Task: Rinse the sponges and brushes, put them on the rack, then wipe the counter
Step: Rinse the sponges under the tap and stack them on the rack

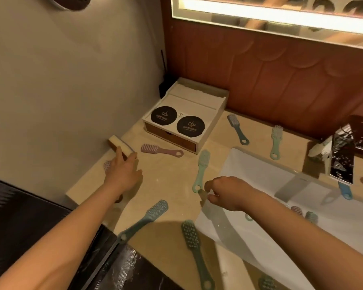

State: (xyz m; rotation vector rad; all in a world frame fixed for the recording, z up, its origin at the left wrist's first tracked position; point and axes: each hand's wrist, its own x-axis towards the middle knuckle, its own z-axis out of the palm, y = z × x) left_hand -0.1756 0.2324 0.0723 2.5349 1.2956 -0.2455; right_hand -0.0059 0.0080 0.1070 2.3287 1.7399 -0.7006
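Observation:
My left hand (124, 170) reaches to the counter's left edge, fingers closed on the near end of a tan and white sponge (120, 144) by the wall. A pink brush head (107, 165) peeks out under that hand. My right hand (224, 193) pinches a small tan object (202, 193) at the sink's near-left corner, beside the ring end of a light green brush (201, 168). Several more brushes lie on the beige counter (168, 181): pink (161, 150), teal (238, 128), green (276, 141), blue-grey (145, 218), dark green (195, 248).
A white sink (249, 168) on the right holds small brushes (311, 216). A shiny faucet (340, 155) stands behind it, with a blue brush (345, 190) under it. A white box (197, 105) with two black discs sits in the back corner. The counter drops off at left.

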